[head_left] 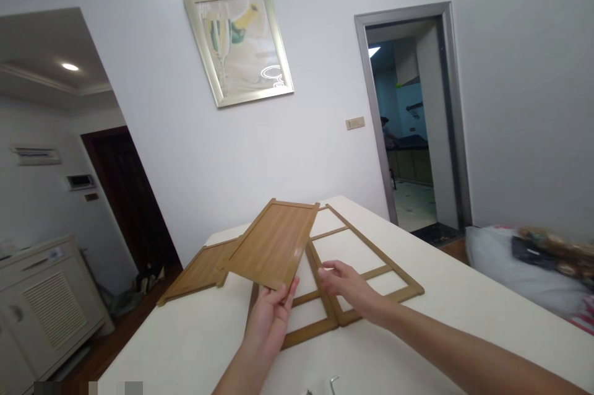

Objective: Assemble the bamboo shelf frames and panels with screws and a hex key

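Head view. Held panel (273, 237): flat, brown wood-grain finish, thin raised border strips, short tabs projecting at corners; glossy highlight nr R side. Loc: L-centre of tabletop (167, 345), toward far edge, overlapping 2nd panel (199, 266) and part of L frame (309, 327). Near end raised off tabletop. Long axis runs obliquely, near-L to far-R; far end points to tabletop's far-R corner, near end back to wearer.

L hand (269, 314): grasping near-R corner of held panel, thumb on upper face, fingers at side/below. R hand (348, 286): no grip seen, fingers loosely bent, over inner side of R frame (385, 252); contact w/ frame: can't tell.

2nd panel: similar brown, lies at L edge of tabletop, partly under held one. L + R frames: brown, open, w/ crossbars, side by side, right of held panel; white tabletop shows thru. Hex key (333, 382): bent metal, nr wearer's side of tabletop.

Text: marks on wall plate (355, 123) too small to read.
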Available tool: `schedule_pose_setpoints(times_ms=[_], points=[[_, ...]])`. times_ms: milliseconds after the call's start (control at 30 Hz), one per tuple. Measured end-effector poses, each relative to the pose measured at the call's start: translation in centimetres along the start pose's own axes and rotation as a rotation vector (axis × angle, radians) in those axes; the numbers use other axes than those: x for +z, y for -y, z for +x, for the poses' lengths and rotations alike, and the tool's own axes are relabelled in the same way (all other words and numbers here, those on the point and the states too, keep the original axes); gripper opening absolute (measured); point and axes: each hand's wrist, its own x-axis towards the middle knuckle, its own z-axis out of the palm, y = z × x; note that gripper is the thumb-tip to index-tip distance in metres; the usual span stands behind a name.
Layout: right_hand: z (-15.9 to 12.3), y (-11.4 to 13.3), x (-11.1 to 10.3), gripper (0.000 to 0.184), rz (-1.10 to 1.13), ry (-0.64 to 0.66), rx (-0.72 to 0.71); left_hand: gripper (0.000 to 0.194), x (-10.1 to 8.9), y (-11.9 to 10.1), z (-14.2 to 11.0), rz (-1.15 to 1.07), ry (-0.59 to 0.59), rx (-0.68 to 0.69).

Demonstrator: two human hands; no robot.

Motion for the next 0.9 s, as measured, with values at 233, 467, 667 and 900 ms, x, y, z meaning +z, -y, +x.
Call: schedule_pose_setpoints(times_ms=[233,467,667,900], points=[[0.1,2.4,3.0,0.046,0.598,0.007,-0.083,0.036,3.0,2.0,-4.4,0.08,0.183,-0.225],[2.0,2.2,-2.1,0.041,0.437,0.12,-0.045,0.037,-5.5,-3.6,-1.6,0.451,-0.215,-0.091],[3.8,0.0,-1.7,0.045,0.358,0.309,0.006,0.052,-9.6,-5.6,0.3,0.59,-0.028,0.012],[6.1,-1.3,0.6,0.052,0.217,0.215,-0.054,0.05,-10.4,-6.3,2.4,0.631,0.08,0.037]])
